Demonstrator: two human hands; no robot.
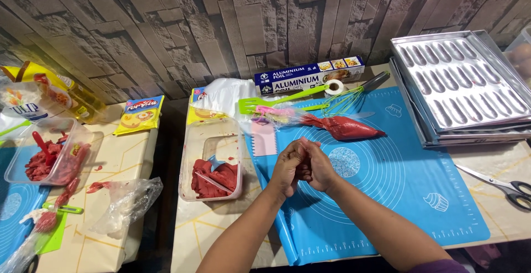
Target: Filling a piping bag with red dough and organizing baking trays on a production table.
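Observation:
My left hand (289, 167) and my right hand (317, 168) are pressed together above the blue silicone baking mat (387, 190), fingers curled around each other. Whether anything lies between the palms is hidden. A filled piping bag of red batter (342, 127) lies on the mat just beyond my hands. To the left of my left hand stands a clear plastic container (212, 162) with red batter and a scraper inside.
Stacked metal baking trays (459, 85) sit at the back right, scissors (500, 184) at the right edge. A foil box (310, 77), tape roll, green spatula (276, 100) and whisk lie at the back. The left table holds another batter container (50, 154), packets and a plastic bag.

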